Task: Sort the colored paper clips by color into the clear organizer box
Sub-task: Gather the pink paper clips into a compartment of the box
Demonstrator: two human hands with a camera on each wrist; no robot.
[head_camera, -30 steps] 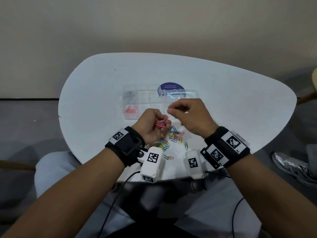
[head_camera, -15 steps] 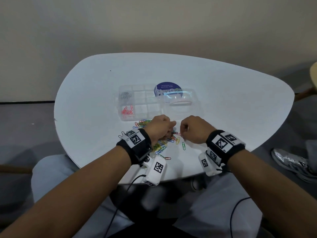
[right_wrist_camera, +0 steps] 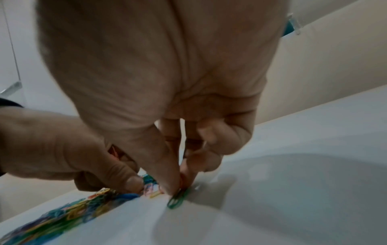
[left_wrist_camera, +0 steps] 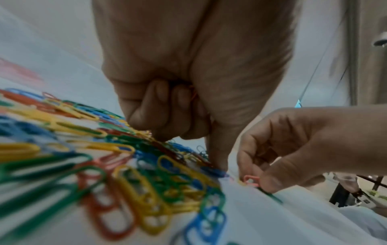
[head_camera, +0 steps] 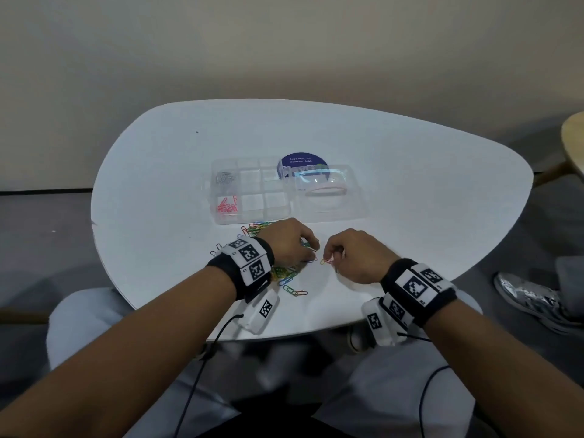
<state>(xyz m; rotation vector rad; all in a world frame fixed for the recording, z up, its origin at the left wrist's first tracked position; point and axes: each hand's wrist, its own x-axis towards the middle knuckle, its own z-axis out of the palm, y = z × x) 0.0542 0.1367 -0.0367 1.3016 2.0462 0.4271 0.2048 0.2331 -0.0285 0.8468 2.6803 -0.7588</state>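
My right hand (head_camera: 354, 257) pinches a pink clip (left_wrist_camera: 251, 179) off the tabletop (head_camera: 410, 184) beside the pile (left_wrist_camera: 104, 165); my left hand (head_camera: 294, 241) stays curled around gathered pink clips, sparing repeated trips to the organizer box (head_camera: 249, 216).

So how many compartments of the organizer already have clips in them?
2: grey clips in the organizer's far-left compartment, pink clips in its near-left one. The other compartments look empty, though glare blurs some.

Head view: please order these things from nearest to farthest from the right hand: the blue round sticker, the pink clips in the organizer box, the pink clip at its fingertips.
1. Pink clip, at the right hand's fingertips.
2. Pink clips, front-left compartment of the organizer box.
3. Blue round sticker, behind the box, farthest back.
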